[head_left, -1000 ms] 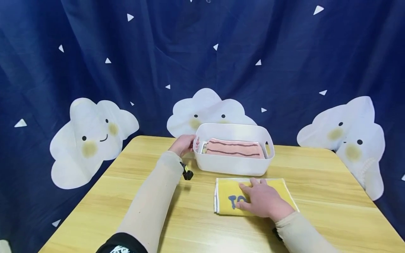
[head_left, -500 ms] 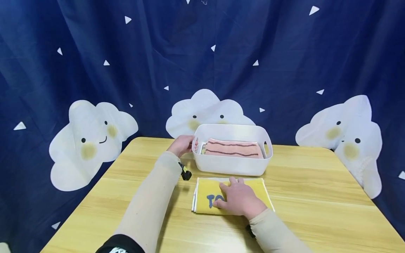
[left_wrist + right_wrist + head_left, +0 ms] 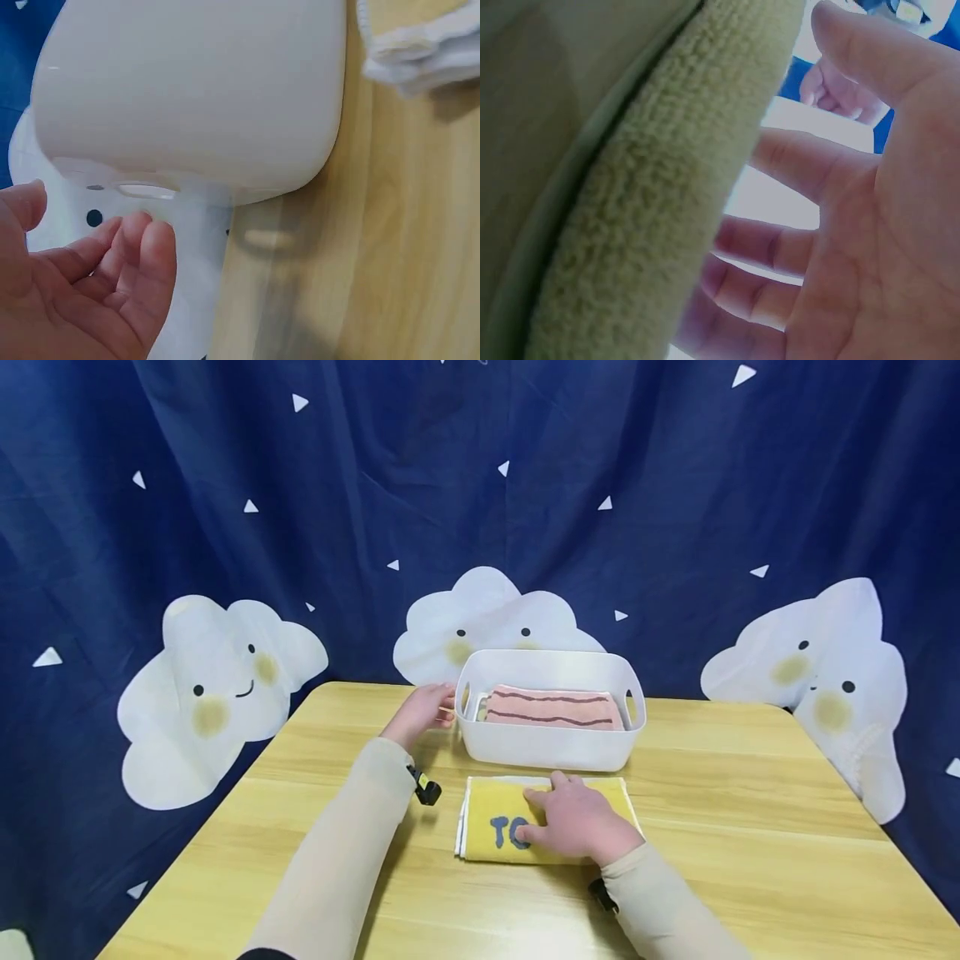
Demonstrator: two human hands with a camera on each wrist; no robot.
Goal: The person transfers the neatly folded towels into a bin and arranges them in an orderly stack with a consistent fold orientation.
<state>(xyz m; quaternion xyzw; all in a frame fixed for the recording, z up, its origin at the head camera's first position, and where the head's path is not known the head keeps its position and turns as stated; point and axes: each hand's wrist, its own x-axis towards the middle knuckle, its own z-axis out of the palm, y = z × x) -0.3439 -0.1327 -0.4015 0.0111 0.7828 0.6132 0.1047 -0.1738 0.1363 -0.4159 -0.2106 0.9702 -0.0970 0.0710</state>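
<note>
A folded yellow towel (image 3: 483,806) with white edges and dark blue letters lies on the table in front of a white plastic basket (image 3: 543,749). My right hand (image 3: 581,818) rests on the towel's upper side with fingers extended; in the right wrist view its fingers (image 3: 787,165) reach over the yellow terry edge (image 3: 660,172). Beside the basket's left end is my left hand (image 3: 422,714), relaxed and holding nothing. The left wrist view shows its loosely bent fingers (image 3: 154,262) apart from the handle slot (image 3: 148,191). A pink towel (image 3: 551,707) with brown wavy stripes lies inside the basket.
The wooden table (image 3: 750,827) carries the basket near its back edge. Behind it hangs a dark blue curtain (image 3: 420,460) with white clouds and triangles. Something pale, partly hidden, sits beside the pink towel in the basket.
The yellow towel slid left under my right hand, and now lies squarely before the basket. My left hand has let go of the basket's handle and drawn slightly left.
</note>
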